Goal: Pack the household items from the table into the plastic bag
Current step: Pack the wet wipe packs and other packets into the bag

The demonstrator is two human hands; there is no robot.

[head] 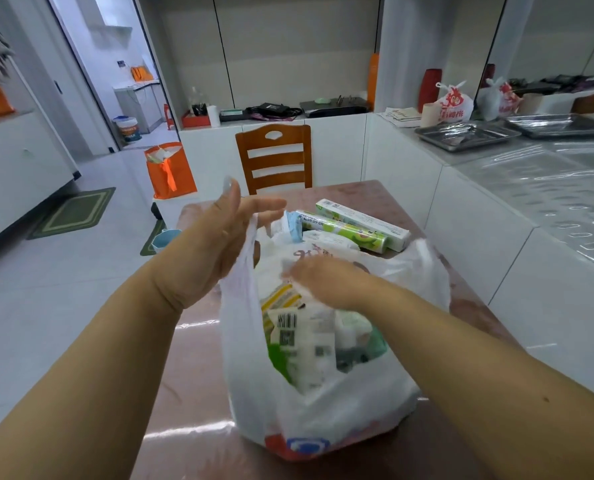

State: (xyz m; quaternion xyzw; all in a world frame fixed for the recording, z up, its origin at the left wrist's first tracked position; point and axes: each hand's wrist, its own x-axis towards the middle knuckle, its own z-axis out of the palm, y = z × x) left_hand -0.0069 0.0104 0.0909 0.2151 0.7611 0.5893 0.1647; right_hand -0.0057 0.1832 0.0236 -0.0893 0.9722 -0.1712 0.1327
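Observation:
A white plastic bag (323, 407) stands open on the reddish table (191, 393), with several packets inside, one showing a barcode (288, 327). My left hand (216, 244) holds the bag's left handle up, thumb hooked through it. My right hand (318, 278) is blurred and reaches into the bag's mouth, its fingers on a white packet; I cannot tell if it grips it. Behind the bag lie a green roll of wrap (344, 232), a long white-green box (361, 218), a white pack (330, 240) and a blue-white item (290, 225).
A wooden chair (275, 157) stands at the table's far side. An orange bag (171, 171) sits on the floor to the left, with a blue bowl (165, 239) nearer the table. A white counter with metal trays (465, 135) runs along the right.

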